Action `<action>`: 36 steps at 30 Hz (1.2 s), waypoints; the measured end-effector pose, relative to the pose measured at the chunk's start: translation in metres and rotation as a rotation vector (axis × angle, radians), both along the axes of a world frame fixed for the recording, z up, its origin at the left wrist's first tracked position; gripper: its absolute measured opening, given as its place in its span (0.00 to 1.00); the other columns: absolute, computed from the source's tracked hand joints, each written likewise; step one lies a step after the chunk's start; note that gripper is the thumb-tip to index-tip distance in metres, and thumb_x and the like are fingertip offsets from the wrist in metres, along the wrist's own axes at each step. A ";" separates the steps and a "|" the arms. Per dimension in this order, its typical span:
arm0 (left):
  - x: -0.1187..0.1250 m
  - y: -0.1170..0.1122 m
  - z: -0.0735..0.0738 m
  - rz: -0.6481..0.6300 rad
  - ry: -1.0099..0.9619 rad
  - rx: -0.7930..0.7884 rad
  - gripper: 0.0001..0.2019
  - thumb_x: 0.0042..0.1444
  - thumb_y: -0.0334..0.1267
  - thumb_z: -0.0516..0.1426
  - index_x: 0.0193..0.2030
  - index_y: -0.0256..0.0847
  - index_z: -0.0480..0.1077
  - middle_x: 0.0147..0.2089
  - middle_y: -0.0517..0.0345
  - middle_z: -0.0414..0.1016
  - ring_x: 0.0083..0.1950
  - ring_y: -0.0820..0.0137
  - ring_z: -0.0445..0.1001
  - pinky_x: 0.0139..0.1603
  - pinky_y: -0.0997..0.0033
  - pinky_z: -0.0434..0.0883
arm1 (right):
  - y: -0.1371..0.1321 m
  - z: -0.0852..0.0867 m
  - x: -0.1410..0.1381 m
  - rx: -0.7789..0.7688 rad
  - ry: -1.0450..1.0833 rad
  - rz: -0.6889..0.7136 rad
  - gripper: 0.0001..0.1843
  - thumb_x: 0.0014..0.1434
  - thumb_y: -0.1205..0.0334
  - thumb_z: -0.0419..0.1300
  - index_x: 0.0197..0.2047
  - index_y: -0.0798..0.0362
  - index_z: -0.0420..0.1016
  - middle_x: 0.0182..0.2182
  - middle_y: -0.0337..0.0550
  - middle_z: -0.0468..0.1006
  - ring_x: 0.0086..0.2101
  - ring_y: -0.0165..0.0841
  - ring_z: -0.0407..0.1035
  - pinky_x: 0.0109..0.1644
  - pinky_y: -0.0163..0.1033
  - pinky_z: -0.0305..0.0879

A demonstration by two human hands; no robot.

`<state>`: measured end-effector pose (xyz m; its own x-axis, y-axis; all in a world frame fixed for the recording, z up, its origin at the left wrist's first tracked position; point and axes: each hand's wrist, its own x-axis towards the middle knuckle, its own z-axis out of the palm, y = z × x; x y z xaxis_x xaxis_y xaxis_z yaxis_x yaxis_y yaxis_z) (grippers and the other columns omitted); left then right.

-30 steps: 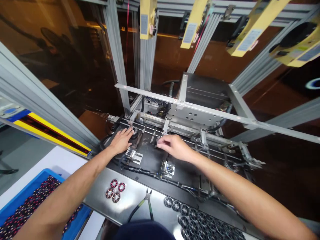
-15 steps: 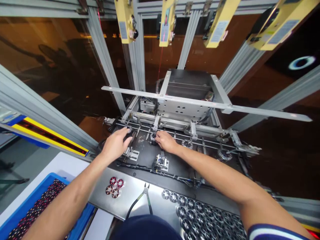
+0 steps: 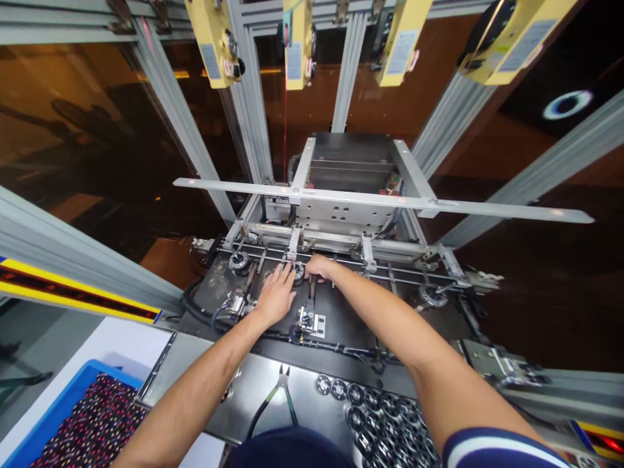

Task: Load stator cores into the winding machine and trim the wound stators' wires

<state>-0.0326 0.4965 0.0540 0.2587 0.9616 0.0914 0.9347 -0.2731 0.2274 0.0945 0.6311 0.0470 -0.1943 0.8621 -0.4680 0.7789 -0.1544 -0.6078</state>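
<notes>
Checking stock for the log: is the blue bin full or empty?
Not empty: small red-and-dark round parts cover the visible floor of the blue bin; depth cannot be told.

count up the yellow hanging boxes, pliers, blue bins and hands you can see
yellow hanging boxes: 4
pliers: 1
blue bin: 1
hands, left hand and right hand: 2
total: 8

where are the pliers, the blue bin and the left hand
pliers (image 3: 283,382), head view, on the metal head just above the black handles
blue bin (image 3: 54,396), head view, on its left rim
left hand (image 3: 275,296), head view, on the back of the hand
</notes>
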 end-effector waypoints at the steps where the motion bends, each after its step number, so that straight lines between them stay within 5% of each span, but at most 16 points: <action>1: -0.001 0.001 0.000 -0.003 0.006 -0.002 0.26 0.60 0.31 0.54 0.66 0.34 0.59 0.71 0.36 0.55 0.73 0.49 0.51 0.65 0.44 0.62 | 0.003 0.000 -0.001 -0.005 0.014 -0.040 0.18 0.64 0.57 0.59 0.54 0.56 0.69 0.50 0.48 0.73 0.46 0.37 0.72 0.48 0.47 0.73; 5: -0.003 0.002 0.001 -0.027 0.032 -0.006 0.26 0.59 0.31 0.55 0.65 0.38 0.60 0.71 0.40 0.57 0.73 0.51 0.51 0.65 0.45 0.62 | 0.007 0.005 0.002 0.001 0.089 -0.099 0.18 0.64 0.56 0.59 0.54 0.56 0.70 0.51 0.48 0.73 0.46 0.38 0.72 0.49 0.48 0.72; 15: -0.005 0.005 0.006 -0.085 0.098 -0.053 0.29 0.56 0.27 0.53 0.66 0.33 0.58 0.72 0.39 0.56 0.71 0.50 0.56 0.64 0.49 0.63 | -0.010 0.010 0.007 -0.066 0.134 0.054 0.17 0.64 0.56 0.59 0.52 0.56 0.71 0.49 0.46 0.74 0.45 0.38 0.72 0.48 0.47 0.73; 21: -0.004 0.005 0.011 -0.084 0.129 -0.065 0.33 0.52 0.25 0.56 0.66 0.35 0.59 0.71 0.37 0.56 0.70 0.49 0.58 0.63 0.48 0.64 | -0.024 0.040 0.009 0.054 0.061 0.135 0.16 0.65 0.55 0.59 0.51 0.56 0.71 0.48 0.46 0.75 0.45 0.37 0.72 0.48 0.47 0.73; 25: -0.006 0.004 0.009 -0.081 0.129 -0.081 0.31 0.55 0.30 0.59 0.66 0.37 0.59 0.72 0.39 0.55 0.70 0.48 0.58 0.64 0.44 0.63 | -0.051 0.084 0.053 0.204 0.090 0.264 0.13 0.60 0.54 0.64 0.40 0.56 0.77 0.38 0.40 0.79 0.40 0.34 0.74 0.46 0.42 0.71; 29: -0.010 0.004 0.008 -0.092 0.099 -0.116 0.32 0.57 0.34 0.60 0.67 0.38 0.57 0.73 0.40 0.51 0.70 0.50 0.58 0.65 0.44 0.62 | -0.075 0.113 0.143 0.346 0.063 0.290 0.08 0.55 0.57 0.67 0.32 0.53 0.80 0.29 0.35 0.80 0.33 0.32 0.75 0.41 0.34 0.67; 33: -0.013 0.006 0.011 -0.084 0.068 -0.139 0.35 0.52 0.32 0.61 0.67 0.37 0.59 0.73 0.43 0.51 0.70 0.54 0.60 0.67 0.54 0.62 | -0.084 0.090 0.208 0.501 -0.078 0.179 0.09 0.59 0.61 0.62 0.33 0.58 0.78 0.32 0.44 0.80 0.37 0.37 0.75 0.47 0.44 0.68; 36: -0.011 0.005 0.019 -0.039 0.058 -0.133 0.30 0.53 0.36 0.60 0.64 0.34 0.63 0.72 0.43 0.55 0.66 0.56 0.66 0.65 0.62 0.66 | -0.085 0.053 0.211 0.564 -0.096 0.216 0.11 0.60 0.58 0.63 0.42 0.57 0.76 0.45 0.46 0.77 0.48 0.39 0.71 0.55 0.51 0.66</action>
